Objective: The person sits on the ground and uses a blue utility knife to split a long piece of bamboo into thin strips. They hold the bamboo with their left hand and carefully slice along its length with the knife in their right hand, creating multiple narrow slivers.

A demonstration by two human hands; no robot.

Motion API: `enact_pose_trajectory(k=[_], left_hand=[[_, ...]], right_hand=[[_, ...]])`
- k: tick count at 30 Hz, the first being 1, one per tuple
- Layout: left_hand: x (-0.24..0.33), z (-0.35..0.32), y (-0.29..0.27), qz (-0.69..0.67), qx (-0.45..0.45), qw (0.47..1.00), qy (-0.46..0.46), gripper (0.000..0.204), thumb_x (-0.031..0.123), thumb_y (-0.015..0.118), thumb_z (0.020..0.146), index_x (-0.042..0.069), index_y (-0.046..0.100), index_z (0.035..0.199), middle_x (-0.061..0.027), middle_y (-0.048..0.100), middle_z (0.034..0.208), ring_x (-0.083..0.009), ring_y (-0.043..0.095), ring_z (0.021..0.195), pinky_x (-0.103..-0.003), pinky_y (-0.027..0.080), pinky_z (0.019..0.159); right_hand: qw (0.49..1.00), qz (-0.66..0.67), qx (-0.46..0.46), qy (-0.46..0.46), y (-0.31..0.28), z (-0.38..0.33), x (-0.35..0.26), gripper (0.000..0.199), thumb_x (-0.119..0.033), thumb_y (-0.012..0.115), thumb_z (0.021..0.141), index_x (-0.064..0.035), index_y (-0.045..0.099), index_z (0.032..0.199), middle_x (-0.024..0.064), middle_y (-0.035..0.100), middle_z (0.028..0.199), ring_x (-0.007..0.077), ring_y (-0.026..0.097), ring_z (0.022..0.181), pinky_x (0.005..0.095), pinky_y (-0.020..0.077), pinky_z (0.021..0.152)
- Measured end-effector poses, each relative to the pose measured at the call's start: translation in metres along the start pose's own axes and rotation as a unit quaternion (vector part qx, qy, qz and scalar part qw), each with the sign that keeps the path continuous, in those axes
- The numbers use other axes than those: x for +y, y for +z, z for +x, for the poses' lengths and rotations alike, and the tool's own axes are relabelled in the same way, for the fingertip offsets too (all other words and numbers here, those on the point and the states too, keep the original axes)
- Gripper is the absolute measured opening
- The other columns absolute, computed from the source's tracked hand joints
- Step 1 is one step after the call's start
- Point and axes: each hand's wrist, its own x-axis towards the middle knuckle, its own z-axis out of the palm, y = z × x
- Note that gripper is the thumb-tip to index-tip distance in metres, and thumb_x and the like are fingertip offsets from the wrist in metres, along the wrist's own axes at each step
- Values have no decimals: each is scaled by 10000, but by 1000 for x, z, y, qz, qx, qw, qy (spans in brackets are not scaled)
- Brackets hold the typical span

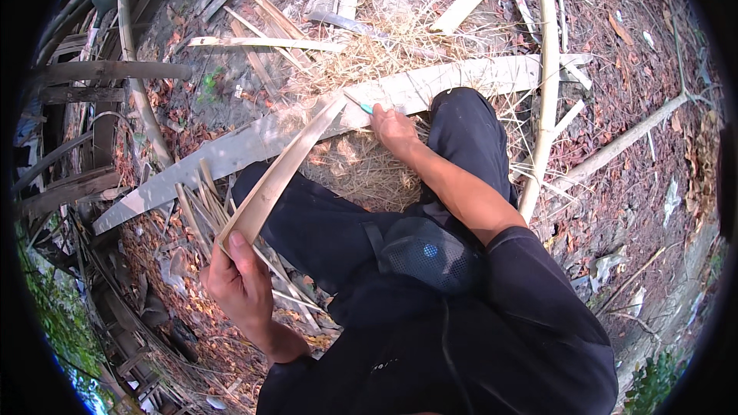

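Note:
My left hand (244,292) is closed around the lower end of a long, pale split bamboo strip (288,165), thumb on top. The strip slants up and away to the right over my left knee, its narrow far end above a long grey plank (231,155). Closed in my right hand (393,131) is a small knife (366,107) with a teal handle. Its thin blade points up and left, close to the strip's far tip; whether they touch I cannot tell. My right forearm passes beside my right knee.
Curly shavings (400,46) lie beyond the plank. Thin split sticks (206,204) lean together near my left hand. A peeled pole (547,92) crosses the plank's right end. Stacked timber (77,131) stands at far left, and a branch (623,142) lies on leaf-strewn ground at right.

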Motion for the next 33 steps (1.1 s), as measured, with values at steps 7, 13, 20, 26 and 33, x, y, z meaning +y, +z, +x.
enact_pose_trajectory(k=[7, 13, 20, 26, 33], left_hand=[[13, -5, -9, 7, -42, 998, -44, 241, 123, 583, 982, -12, 577, 782, -62, 444, 487, -145, 433, 398, -311, 313, 437], [28, 0, -16, 63, -106, 991, 53, 244, 71, 627, 943, -4, 490, 756, -137, 416, 511, -260, 419, 398, -339, 337, 437], [30, 0, -17, 81, -92, 992, 34, 213, 39, 657, 911, -2, 496, 779, -139, 493, 552, -302, 511, 449, -365, 371, 449], [42, 2, -19, 78, -112, 990, 34, 237, 46, 694, 867, 8, 481, 771, -146, 495, 592, -341, 539, 517, -397, 394, 494], [42, 2, -16, 92, -83, 992, -16, 239, 30, 686, 848, 9, 463, 766, -164, 474, 594, -363, 518, 520, -407, 377, 486]], right_hand=[[997, 65, -13, 29, -51, 1, -47, 292, -280, 453, 1021, -10, 564, 1009, 247, 671, 794, 413, 678, 771, 522, 536, 701], [996, 49, 14, 75, -13, -1, -5, 326, -289, 527, 997, 32, 568, 962, 236, 630, 633, 405, 665, 596, 510, 548, 567], [955, 279, -77, 59, -150, -22, -100, 330, -266, 478, 1028, 59, 539, 1028, 298, 597, 647, 476, 645, 688, 567, 474, 634], [963, 240, -65, -99, -210, -62, -146, 266, -236, 532, 1001, 28, 512, 990, 247, 586, 594, 463, 611, 584, 554, 460, 571], [991, 84, -55, -94, -126, -27, -72, 274, -246, 516, 994, 24, 526, 946, 235, 639, 667, 420, 661, 636, 519, 532, 585]])
